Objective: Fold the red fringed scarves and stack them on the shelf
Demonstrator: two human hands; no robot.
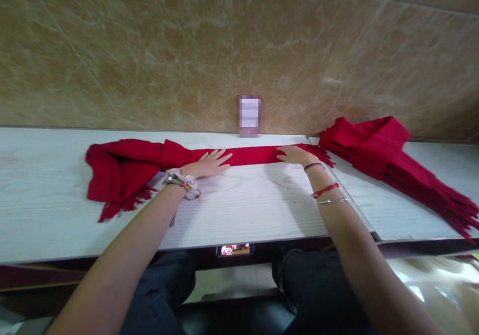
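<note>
Centrally, a red scarf (254,156) lies across the white surface (247,205). Left hand (205,166): fingers spread flat upon it, grasping nothing. Right hand (296,155): fingers resting near its right, fringed end; whether they pinch cannot be told. Uneven pressure or sideways drag could wrinkle the scarf.

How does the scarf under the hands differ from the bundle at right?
The left hand and right hand touch the scarf; neither touches the bundle. The scarf has a flat, narrow middle; the bundle is thickly layered. The scarf runs along the wall; the bundle slants away from it. Both are red and fringed.
</note>
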